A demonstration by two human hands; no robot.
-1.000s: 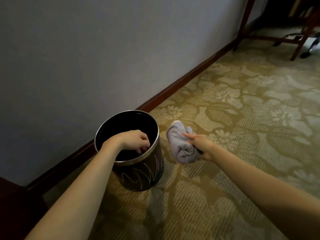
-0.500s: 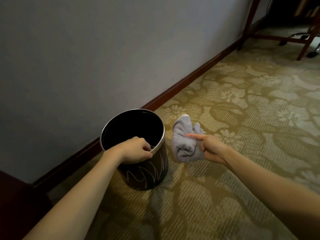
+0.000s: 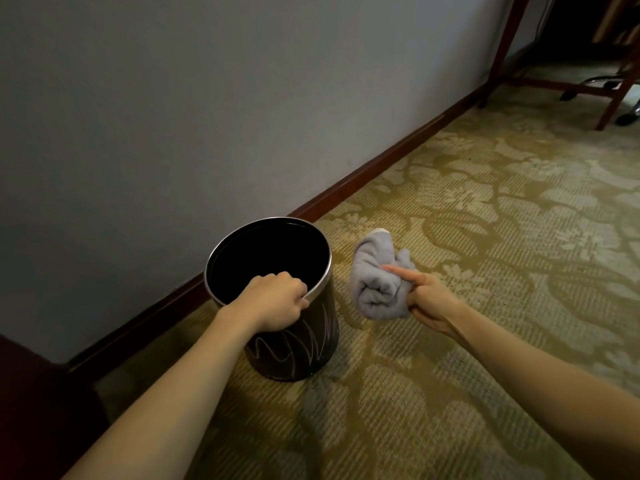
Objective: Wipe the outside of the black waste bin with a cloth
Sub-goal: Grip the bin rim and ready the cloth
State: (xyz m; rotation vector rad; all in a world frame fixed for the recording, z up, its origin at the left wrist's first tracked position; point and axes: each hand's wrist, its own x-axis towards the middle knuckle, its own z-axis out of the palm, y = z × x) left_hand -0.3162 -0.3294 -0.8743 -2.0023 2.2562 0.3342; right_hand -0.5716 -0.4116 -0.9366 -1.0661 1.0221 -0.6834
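One black bin [image 3: 294,348], rim in left hand's [image 3: 277,301] curled fingers; one cloth [image 3: 375,277] bunched in right hand [image 3: 427,301].

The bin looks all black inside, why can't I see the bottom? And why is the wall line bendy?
In the head view, dim light does not reach into the waste bin, so its inside reads as plain black; only its metal rim catches a thin shine. The baseboard curves because the wide-angle lens bends straight lines. The arms cast soft shadows on the carpet.

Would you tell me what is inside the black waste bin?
Only dark inner wall shows inside the black waste bin; the left hand grips its rim, and the bottom is too dark to see.
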